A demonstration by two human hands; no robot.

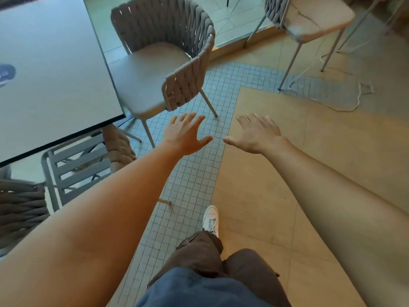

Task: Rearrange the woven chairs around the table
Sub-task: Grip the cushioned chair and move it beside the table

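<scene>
Beside the grey rectangular table [55,69], at its right edge, stands a grey woven-rope chair with a curved back, thin metal legs and a flat taupe seat cushion [168,60]; seat pushed partly under the tabletop, backrest wrapping round to an armrest end nearest the camera. Second woven chair with a beige cushion [309,16] sits top right, well apart from the table, cushion surface cracked. Third chair with a slatted grey metal seat and woven side [88,165] is tucked under the table's near edge, lower left. Dark woven chair back [20,209] at the far left edge, partly cut off.

Floor: band of small pale square mosaic tiles [194,178] running up the middle, large tan floor slabs [287,173] to the right. White cord [345,100] lies looped on the floor under the top-right chair. Dark round mark on the tabletop, left, too blurred to identify.

Left hand [186,134] open, fingers spread, palm down, just below the first chair's armrest end, not touching it. Right hand [259,134] also open and spread, empty, over the tan floor, thumb tips of both hands near each other. White sneaker [211,220] and brown trousers below.
</scene>
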